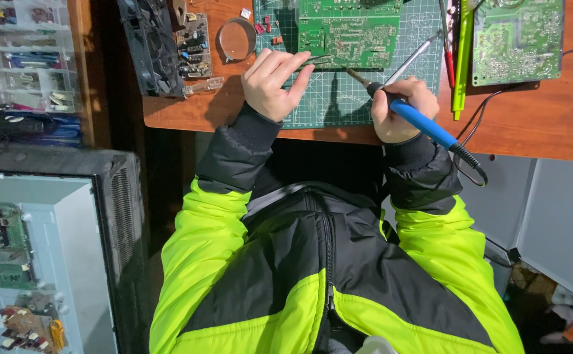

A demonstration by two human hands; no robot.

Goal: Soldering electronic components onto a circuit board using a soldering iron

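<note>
Two bare hands at work over the wooden bench (535,124), head view only. Right hand (401,105) wraps a blue-handled soldering iron (417,119), grip pressed tight round the handle, dark metal tip (355,75) angled up-left toward the near edge of the green printed circuit board (349,33). Tip looks just short of the board or barely at its edge; can't tell contact. Black cord (473,164) loops off the handle past the bench's front edge.

Left hand (273,82) rests on the green gridded cutting mat (329,98), fingers curled and pinched on something thin at the board's near-left corner, too small to identify.

Progress, judging from this: board laid out solder side up, iron in hand, joint work under way or about to be; no finished joints can be made out.

Second green circuit board (516,39) sits at the bench's far right. Round clear-lidded tin (236,39) and small red parts (263,26) lie left of the mat. Yellow-green and red pens (460,59) lie between the boards. Matte mat, glossy handle, quilted yellow-black jacket sleeves (208,236).
</note>
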